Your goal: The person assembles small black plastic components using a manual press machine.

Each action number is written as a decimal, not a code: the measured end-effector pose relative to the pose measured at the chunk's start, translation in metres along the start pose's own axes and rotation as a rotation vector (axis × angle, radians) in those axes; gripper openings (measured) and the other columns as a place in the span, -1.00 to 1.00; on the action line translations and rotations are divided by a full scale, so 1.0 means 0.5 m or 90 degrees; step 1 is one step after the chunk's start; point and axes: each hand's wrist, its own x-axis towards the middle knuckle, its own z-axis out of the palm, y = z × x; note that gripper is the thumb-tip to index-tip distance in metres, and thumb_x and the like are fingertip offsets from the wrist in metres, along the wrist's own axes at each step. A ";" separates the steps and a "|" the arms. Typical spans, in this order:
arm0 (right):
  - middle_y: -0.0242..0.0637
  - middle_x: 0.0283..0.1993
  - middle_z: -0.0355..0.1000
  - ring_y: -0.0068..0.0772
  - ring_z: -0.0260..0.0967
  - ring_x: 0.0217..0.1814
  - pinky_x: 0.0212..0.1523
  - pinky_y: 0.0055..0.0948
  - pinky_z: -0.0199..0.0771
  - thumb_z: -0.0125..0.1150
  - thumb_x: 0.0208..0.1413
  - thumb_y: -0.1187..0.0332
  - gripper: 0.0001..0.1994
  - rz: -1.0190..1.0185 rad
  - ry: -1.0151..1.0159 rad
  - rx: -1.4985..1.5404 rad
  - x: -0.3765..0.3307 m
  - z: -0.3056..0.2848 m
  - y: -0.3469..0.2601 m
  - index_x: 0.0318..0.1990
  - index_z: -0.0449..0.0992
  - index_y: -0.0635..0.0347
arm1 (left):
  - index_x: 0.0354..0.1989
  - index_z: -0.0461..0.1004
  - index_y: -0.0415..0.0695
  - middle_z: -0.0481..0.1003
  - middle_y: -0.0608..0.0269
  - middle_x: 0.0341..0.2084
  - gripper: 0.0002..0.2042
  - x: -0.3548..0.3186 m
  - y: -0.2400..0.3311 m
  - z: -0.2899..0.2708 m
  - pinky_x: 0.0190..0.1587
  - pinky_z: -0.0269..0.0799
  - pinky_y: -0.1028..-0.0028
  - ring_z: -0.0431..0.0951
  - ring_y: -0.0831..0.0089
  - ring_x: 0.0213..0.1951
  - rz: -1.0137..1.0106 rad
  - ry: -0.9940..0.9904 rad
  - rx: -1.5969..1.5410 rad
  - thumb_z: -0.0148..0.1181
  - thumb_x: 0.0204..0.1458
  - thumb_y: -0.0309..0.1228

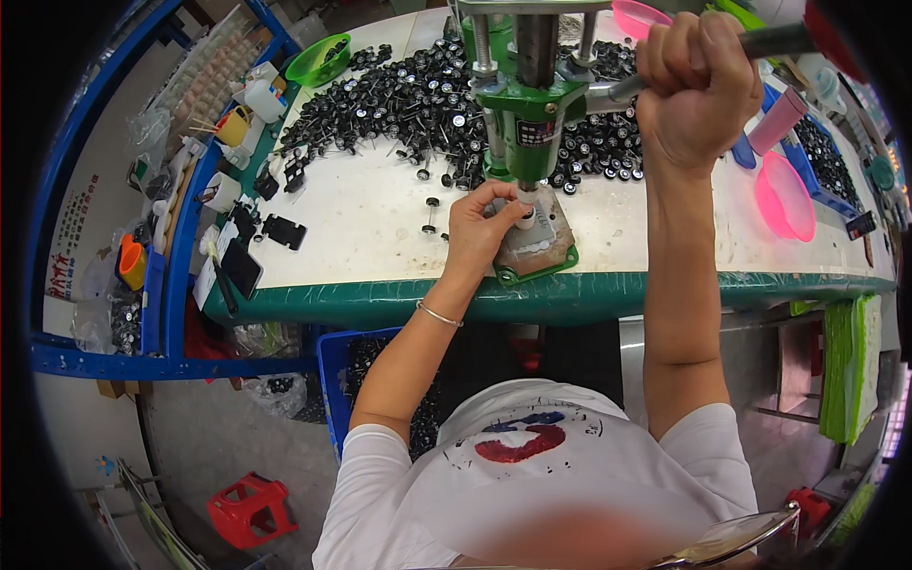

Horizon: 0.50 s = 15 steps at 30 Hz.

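A green hand press [534, 104] stands at the far middle of the table. My right hand [698, 90] is closed round its metal lever [774, 40], raised to the right of the press. Below the ram, my left hand [480, 228] pinches a small white cylindrical piece [525, 217] above the press's base plate [556, 242]. My fingertips partly cover that piece, and whether the ram touches it I cannot tell. Left of this hand lie a few small black wheels on thin axles [430, 215].
A large pile of black wheels [380, 114] spreads behind the press. Green [318, 62] and pink [787, 195] baskets sit at either side. A phone [241, 268] lies near the left edge, beside a blue rack [176, 285]. A blue bin [332, 380] stands below the table.
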 end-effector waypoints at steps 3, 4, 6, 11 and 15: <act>-0.52 -0.74 -0.13 -0.66 -0.34 -0.74 -0.69 -0.50 -0.30 0.01 0.10 0.36 -0.65 -0.024 0.121 -0.079 -0.005 0.024 0.001 -0.66 0.03 0.03 | -0.34 0.57 -0.21 0.55 0.39 -0.50 -0.91 -0.004 0.000 0.003 -0.39 0.40 0.67 0.51 0.69 -0.48 -0.031 0.002 -0.026 0.30 -0.05 -0.55; -0.52 -0.74 -0.13 -0.66 -0.34 -0.74 -0.69 -0.50 -0.30 0.01 0.10 0.36 -0.65 -0.024 0.116 -0.074 -0.002 0.023 0.001 -0.66 0.03 0.03 | -0.35 0.56 -0.20 0.55 0.38 -0.50 -0.91 -0.007 0.003 0.004 -0.40 0.39 0.67 0.51 0.69 -0.49 -0.058 0.005 -0.050 0.30 -0.05 -0.54; -0.52 -0.72 -0.13 -0.66 -0.32 -0.72 -0.69 -0.49 -0.28 0.01 0.11 0.35 -0.66 0.012 0.093 -0.092 0.009 0.016 0.003 -0.64 0.04 0.05 | -0.34 0.56 -0.20 0.55 0.38 -0.50 -0.91 -0.007 0.008 0.007 -0.40 0.39 0.67 0.51 0.69 -0.49 -0.067 0.008 -0.059 0.30 -0.04 -0.53; -0.54 -0.67 0.09 -0.69 -0.12 -0.74 -0.72 -0.58 -0.17 0.07 0.16 0.27 -0.75 0.216 -0.017 0.166 0.084 -0.029 0.048 -0.55 0.30 0.07 | -0.33 0.57 -0.20 0.55 0.38 -0.50 -0.89 -0.006 0.024 0.004 -0.38 0.38 0.67 0.49 0.69 -0.47 -0.075 -0.003 -0.043 0.31 -0.04 -0.50; -0.58 -0.61 0.17 -0.71 -0.01 -0.74 -0.75 -0.64 -0.11 0.13 0.15 0.18 -0.80 0.339 0.069 -0.231 0.129 -0.010 0.106 -0.43 0.42 0.04 | -0.35 0.58 -0.21 0.54 0.37 -0.48 -0.89 0.010 0.025 -0.020 -0.34 0.39 0.62 0.47 0.67 -0.41 -0.015 0.015 0.073 0.32 -0.06 -0.49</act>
